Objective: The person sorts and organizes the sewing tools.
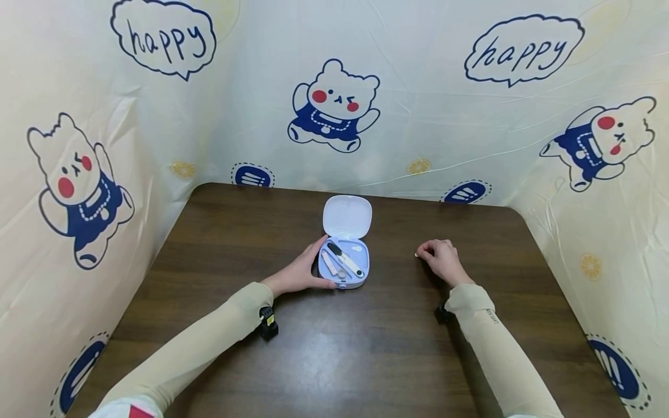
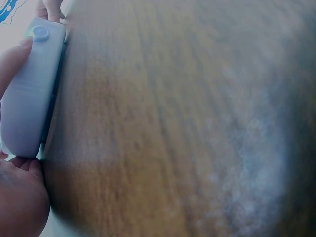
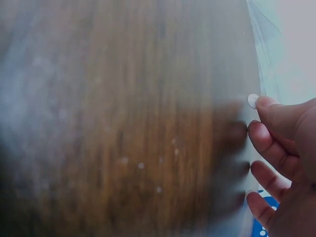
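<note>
Near the middle of the table, in the head view, a pale blue case (image 1: pixel 366 264) stands with its lid (image 1: pixel 347 216) raised. Inside lie a long white tool with a black end (image 1: pixel 347 260), a slim pale stick (image 1: pixel 328 263), a small round piece (image 1: pixel 342 273) and some small white pieces (image 1: pixel 357 248). My left hand (image 1: pixel 303 270) grips the case's left side, its thumb (image 2: pixel 12 61) at the front by a round catch (image 2: pixel 41 33). Off to the right, my right hand (image 1: pixel 441 259) pinches a small white button-like disc (image 3: pixel 253 100) between thumb and finger, at the table surface.
The brown wooden table (image 1: pixel 366 348) has a printed curtain (image 1: pixel 418 128) with bear drawings along its back and sides. A small black device (image 1: pixel 268 324) is strapped at the left wrist, and another (image 1: pixel 442 314) at the right.
</note>
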The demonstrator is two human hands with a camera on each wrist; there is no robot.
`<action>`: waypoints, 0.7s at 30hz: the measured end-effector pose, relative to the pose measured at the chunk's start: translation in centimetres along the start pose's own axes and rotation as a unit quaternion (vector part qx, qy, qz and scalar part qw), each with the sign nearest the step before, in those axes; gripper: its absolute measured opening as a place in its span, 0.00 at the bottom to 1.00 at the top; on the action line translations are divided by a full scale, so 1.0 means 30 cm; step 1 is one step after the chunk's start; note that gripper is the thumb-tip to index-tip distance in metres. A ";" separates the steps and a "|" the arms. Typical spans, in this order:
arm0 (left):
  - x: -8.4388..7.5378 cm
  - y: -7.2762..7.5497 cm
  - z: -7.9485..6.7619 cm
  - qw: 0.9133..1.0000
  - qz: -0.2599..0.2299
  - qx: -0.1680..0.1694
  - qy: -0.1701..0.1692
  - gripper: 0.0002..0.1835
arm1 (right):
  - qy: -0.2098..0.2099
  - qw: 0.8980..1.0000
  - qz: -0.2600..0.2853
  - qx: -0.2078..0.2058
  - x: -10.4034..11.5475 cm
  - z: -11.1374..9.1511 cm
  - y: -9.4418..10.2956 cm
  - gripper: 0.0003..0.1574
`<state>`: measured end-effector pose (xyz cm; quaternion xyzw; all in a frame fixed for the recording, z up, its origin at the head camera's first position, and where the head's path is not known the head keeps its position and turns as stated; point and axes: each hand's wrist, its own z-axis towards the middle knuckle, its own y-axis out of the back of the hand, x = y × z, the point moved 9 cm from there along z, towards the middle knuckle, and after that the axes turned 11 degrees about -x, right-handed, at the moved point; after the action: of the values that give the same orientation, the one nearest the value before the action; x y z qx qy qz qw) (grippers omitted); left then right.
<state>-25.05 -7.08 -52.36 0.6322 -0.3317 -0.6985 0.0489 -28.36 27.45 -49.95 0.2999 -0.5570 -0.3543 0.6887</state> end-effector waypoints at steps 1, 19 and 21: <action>0.000 0.000 0.000 1.000 0.000 0.000 0.000 0.68 | 0.000 1.000 0.002 0.000 0.003 -0.002 0.000 0.09; 0.005 0.000 0.003 1.000 -0.005 -0.001 -0.003 0.68 | 0.009 0.999 0.036 0.002 0.067 -0.013 -0.025 0.08; 0.004 0.000 0.003 1.000 -0.004 -0.001 -0.003 0.68 | 0.011 0.999 0.043 0.001 0.080 -0.010 -0.029 0.09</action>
<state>-25.17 -7.11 -52.46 0.6311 -0.3286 -0.7012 0.0455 -27.89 24.99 -49.37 0.2800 -0.5621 -0.3210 0.7089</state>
